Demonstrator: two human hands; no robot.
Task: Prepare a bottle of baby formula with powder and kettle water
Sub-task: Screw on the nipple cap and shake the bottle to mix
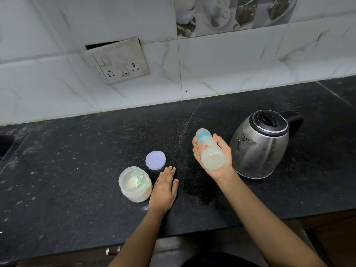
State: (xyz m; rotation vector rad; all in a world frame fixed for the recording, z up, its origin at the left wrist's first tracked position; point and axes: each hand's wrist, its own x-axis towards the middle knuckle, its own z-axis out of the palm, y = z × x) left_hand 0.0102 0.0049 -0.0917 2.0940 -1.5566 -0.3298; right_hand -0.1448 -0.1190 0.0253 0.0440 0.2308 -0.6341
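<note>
My right hand [221, 160] grips a capped baby bottle [211, 153] above the black counter, tilted with its teal-collared top pointing away and its base toward me. Pale milky liquid fills the bottle. My left hand [164, 189] rests flat on the counter, fingers straight, just right of an open jar of white formula powder [134, 185] with a pale green scoop inside. The jar's lilac lid [155, 159] lies on the counter just beyond my left fingertips. A steel electric kettle [261, 144] with a closed black lid stands right of the bottle.
The black stone counter [77, 160] runs along a white tiled wall with a socket plate [119, 62]. A wet patch [200, 191] lies between my arms. A sink edge [5, 145] shows at far left. The counter's front edge is near my body.
</note>
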